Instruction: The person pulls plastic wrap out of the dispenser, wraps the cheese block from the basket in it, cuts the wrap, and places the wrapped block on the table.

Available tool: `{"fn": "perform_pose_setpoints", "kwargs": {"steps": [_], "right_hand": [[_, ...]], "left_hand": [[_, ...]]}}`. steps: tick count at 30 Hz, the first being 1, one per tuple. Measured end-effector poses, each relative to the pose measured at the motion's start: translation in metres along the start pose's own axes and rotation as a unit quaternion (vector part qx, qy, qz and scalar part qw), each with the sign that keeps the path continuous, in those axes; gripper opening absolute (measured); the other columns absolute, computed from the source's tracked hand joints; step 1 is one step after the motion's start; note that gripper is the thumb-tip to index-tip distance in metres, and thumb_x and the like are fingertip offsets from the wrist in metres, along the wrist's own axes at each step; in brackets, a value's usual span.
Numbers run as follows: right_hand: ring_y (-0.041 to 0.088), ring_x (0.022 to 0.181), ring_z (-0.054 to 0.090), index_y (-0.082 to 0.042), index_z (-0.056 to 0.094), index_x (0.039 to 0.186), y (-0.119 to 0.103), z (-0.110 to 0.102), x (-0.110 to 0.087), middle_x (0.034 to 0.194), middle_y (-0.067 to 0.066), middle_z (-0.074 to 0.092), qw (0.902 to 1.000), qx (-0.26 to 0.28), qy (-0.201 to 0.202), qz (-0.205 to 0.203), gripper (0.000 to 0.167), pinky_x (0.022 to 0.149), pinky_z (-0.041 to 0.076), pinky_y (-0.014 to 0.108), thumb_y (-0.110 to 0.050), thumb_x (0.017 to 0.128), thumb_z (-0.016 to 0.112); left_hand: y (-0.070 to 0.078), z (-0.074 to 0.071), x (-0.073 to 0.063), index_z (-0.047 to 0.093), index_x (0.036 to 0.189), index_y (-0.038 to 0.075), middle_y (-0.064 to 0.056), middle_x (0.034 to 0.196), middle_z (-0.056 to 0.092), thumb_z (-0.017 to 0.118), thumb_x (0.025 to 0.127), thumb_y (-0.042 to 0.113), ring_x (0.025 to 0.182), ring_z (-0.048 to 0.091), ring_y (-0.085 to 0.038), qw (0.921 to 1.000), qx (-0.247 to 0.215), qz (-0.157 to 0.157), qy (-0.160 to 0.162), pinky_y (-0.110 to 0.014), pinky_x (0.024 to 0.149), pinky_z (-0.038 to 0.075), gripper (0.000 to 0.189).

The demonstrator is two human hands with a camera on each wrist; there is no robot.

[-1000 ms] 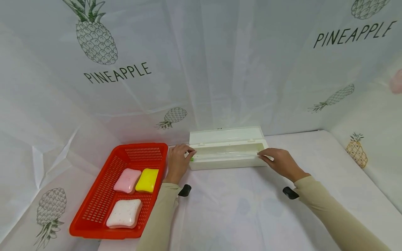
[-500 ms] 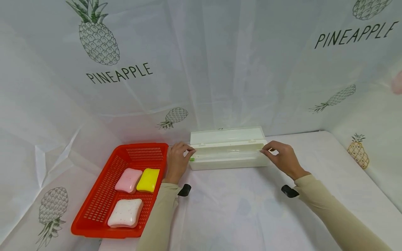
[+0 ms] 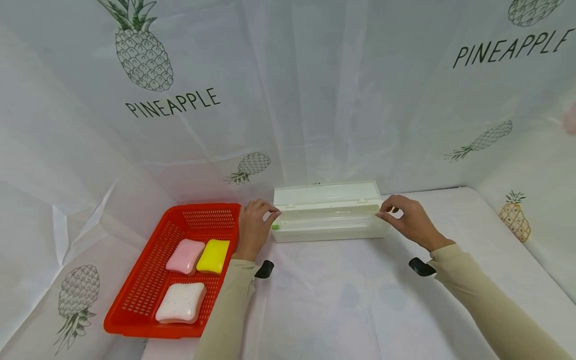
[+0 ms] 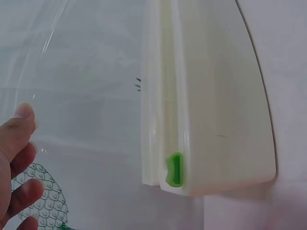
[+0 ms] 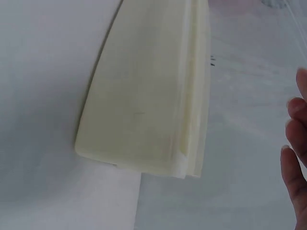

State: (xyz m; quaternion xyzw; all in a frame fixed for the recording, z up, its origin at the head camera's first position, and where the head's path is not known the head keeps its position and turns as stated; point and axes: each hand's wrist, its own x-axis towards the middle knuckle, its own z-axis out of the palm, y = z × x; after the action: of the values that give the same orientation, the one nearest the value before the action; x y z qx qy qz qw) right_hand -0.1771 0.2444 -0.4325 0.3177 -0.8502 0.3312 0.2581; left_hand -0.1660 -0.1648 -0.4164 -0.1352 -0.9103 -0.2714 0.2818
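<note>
Head view alone shows the red basket (image 3: 128, 300) left of the white box (image 3: 333, 234): white soap (image 3: 181, 302) nearest, pink soap (image 3: 185, 256) and yellow soap (image 3: 213, 256) side by side beyond. At the box's two ends, left hand (image 3: 254, 227) and right hand (image 3: 414, 222) pinch clear film (image 4: 48, 45), its streaks plainer in the wrist views. Left wrist view details a green slider (image 4: 176, 170) on the box's left end. The lid (image 3: 328, 192) stands open behind the box.

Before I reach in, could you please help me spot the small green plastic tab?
Find the long white plastic box. On its front rim, at the end nearest the left hand, sits the small green plastic tab, the box's only green part.
</note>
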Motion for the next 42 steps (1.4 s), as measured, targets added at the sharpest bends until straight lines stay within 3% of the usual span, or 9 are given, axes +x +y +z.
{"fn": "perform_pose_setpoints", "kwargs": {"steps": [7,15,21,27,33,37,39,42], "right_hand": [[0.004,0.071,0.055,-0.018,0.069,0.087,0.002,-0.007,0.004,0.079,-0.012,0.063,0.9974,0.061,-0.037,0.015,0.032,0.067,0.047,0.019,0.009,0.081,0.085],[0.005,0.073,0.058,-0.016,0.074,0.093,0.002,-0.012,0.006,0.084,-0.005,0.069,0.9957,0.078,-0.048,0.013,0.027,0.069,0.048,0.019,0.01,0.086,0.08],[0.005,0.073,0.058,-0.011,0.071,0.095,0.001,-0.011,0.007,0.085,-0.005,0.068,0.9989,0.043,-0.021,0.0,0.028,0.067,0.045,0.016,0.014,0.085,0.079],[0.004,0.076,0.056,-0.008,0.067,0.098,-0.001,-0.014,0.01,0.088,-0.004,0.068,0.9992,0.004,-0.039,-0.008,0.025,0.069,0.044,0.016,0.012,0.087,0.077],[0.006,0.074,0.056,-0.009,0.064,0.101,-0.002,-0.017,0.012,0.089,-0.003,0.066,0.9972,-0.055,-0.04,-0.032,0.022,0.065,0.05,0.026,0.005,0.09,0.078],[0.01,0.075,0.062,-0.009,0.065,0.101,-0.004,-0.019,0.011,0.091,-0.002,0.066,0.9956,-0.081,-0.021,-0.043,0.008,0.063,0.057,0.035,-0.011,0.1,0.073],[0.013,0.076,0.065,-0.008,0.066,0.1,-0.004,-0.019,0.012,0.093,0.0,0.066,0.9951,-0.085,-0.008,-0.05,0.021,0.063,0.058,0.037,-0.028,0.108,0.061],[0.016,0.076,0.066,-0.007,0.067,0.099,-0.004,-0.02,0.014,0.093,0.001,0.067,0.9939,-0.091,0.011,-0.061,0.049,0.06,0.057,0.038,-0.048,0.11,0.042]], "left_hand": [[0.002,-0.002,0.005,0.081,0.095,0.008,-0.007,0.095,0.073,0.084,0.091,0.019,0.096,0.064,-0.03,1.0,-0.004,0.002,0.002,-0.051,0.096,0.046,0.012],[0.003,-0.003,0.005,0.081,0.096,0.008,-0.007,0.094,0.072,0.084,0.09,0.018,0.096,0.064,-0.029,1.0,-0.003,0.006,0.007,-0.051,0.094,0.046,0.011],[0.006,-0.006,0.005,0.081,0.095,0.008,-0.006,0.094,0.072,0.085,0.089,0.018,0.096,0.064,-0.03,0.9998,-0.004,0.015,0.01,-0.052,0.096,0.046,0.012],[0.008,-0.008,0.006,0.081,0.094,0.008,-0.006,0.095,0.073,0.084,0.09,0.018,0.097,0.064,-0.029,0.9999,0.001,0.014,0.011,-0.05,0.093,0.046,0.012],[0.008,-0.009,0.007,0.081,0.096,0.009,-0.006,0.097,0.074,0.083,0.091,0.02,0.098,0.064,-0.029,1.0,0.008,0.003,0.001,-0.048,0.093,0.045,0.012],[0.01,-0.011,0.007,0.081,0.097,0.009,-0.007,0.098,0.074,0.083,0.092,0.019,0.1,0.064,-0.03,0.9999,0.012,0.002,-0.001,-0.049,0.094,0.046,0.012],[0.011,-0.012,0.007,0.081,0.098,0.009,-0.007,0.099,0.074,0.083,0.092,0.02,0.1,0.064,-0.03,0.9999,0.013,0.001,-0.003,-0.05,0.095,0.046,0.012],[0.012,-0.014,0.008,0.081,0.097,0.009,-0.006,0.097,0.074,0.082,0.092,0.02,0.1,0.063,-0.03,0.9999,0.014,0.005,-0.003,-0.051,0.097,0.046,0.012]]}}
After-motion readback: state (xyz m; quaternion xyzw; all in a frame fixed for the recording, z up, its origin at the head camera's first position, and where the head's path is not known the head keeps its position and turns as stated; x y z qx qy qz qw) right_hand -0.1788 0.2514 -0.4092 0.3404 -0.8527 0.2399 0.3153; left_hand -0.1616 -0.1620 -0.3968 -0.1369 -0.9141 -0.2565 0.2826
